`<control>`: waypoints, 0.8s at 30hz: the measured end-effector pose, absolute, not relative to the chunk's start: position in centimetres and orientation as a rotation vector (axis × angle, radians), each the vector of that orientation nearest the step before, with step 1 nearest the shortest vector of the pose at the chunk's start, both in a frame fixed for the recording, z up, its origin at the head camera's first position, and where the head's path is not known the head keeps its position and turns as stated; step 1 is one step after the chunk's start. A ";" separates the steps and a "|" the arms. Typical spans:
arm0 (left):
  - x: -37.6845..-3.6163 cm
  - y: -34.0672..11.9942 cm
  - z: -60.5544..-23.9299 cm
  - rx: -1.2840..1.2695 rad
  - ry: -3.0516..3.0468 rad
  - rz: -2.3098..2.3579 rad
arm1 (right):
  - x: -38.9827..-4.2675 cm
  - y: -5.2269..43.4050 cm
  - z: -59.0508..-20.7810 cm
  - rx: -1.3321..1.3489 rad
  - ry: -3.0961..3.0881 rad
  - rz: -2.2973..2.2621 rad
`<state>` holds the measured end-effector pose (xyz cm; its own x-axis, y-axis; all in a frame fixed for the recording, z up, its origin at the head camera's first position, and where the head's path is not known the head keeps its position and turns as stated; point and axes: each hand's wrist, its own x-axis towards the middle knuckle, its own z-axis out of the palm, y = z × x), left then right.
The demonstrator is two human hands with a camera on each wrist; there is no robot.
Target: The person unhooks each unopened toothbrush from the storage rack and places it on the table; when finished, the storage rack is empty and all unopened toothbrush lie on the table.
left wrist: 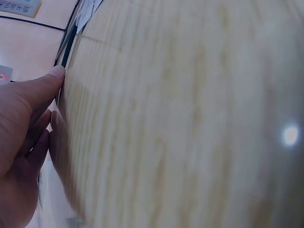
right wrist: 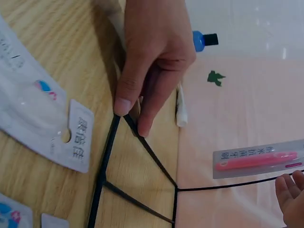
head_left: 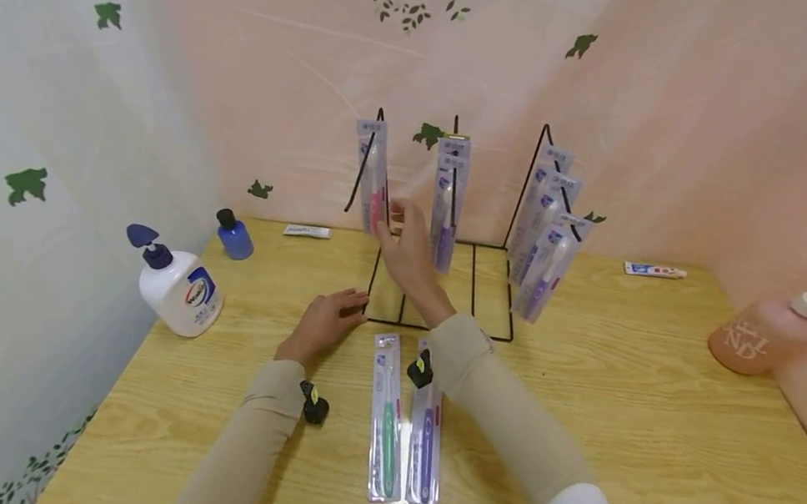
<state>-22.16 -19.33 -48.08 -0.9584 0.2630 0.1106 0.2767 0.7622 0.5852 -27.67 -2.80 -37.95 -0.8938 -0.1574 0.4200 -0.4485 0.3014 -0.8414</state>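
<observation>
A black wire rack (head_left: 435,306) stands at the back of the wooden table (head_left: 618,413), with packaged toothbrushes hanging from its three hooks. My right hand (head_left: 396,217) reaches up to the pink toothbrush pack (head_left: 377,190) on the left hook. In the right wrist view its straight fingertips (right wrist: 289,187) sit just below that pack (right wrist: 259,159). My left hand (head_left: 352,303) rests on the table, thumb and forefinger tips (right wrist: 122,102) pressing the rack's front left base corner (right wrist: 111,142). A green toothbrush pack (head_left: 386,418) and a purple one (head_left: 427,431) lie flat between my forearms.
A white pump soap bottle (head_left: 180,288) and a small blue bottle (head_left: 234,235) stand at the left. A peach pump bottle (head_left: 764,334) is at the right edge. Small tubes (head_left: 306,231) (head_left: 654,270) lie against the back wall. Walls close in on three sides.
</observation>
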 end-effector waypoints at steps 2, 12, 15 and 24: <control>-22.2 -19.3 -48.1 -0.447 -2.934 -0.963 | -28.4 -3.0 -38.0 0.533 -2.311 1.655; -22.1 -19.2 -48.0 -0.440 -2.930 -0.940 | -31.4 -4.0 -36.5 0.517 -2.305 1.697; -22.1 -19.1 -48.0 -0.434 -2.933 -0.926 | -31.9 -4.3 -36.1 0.496 -2.290 1.724; -22.2 -19.1 -48.1 -0.441 -2.923 -0.915 | -32.3 -4.8 -35.8 0.454 -2.261 1.818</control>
<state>-22.19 -19.14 -48.06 -0.9583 0.2553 0.1285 0.2830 0.7847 0.5515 -32.25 -4.84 -35.84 -0.9318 -0.1093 0.3462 -0.3616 0.1940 -0.9119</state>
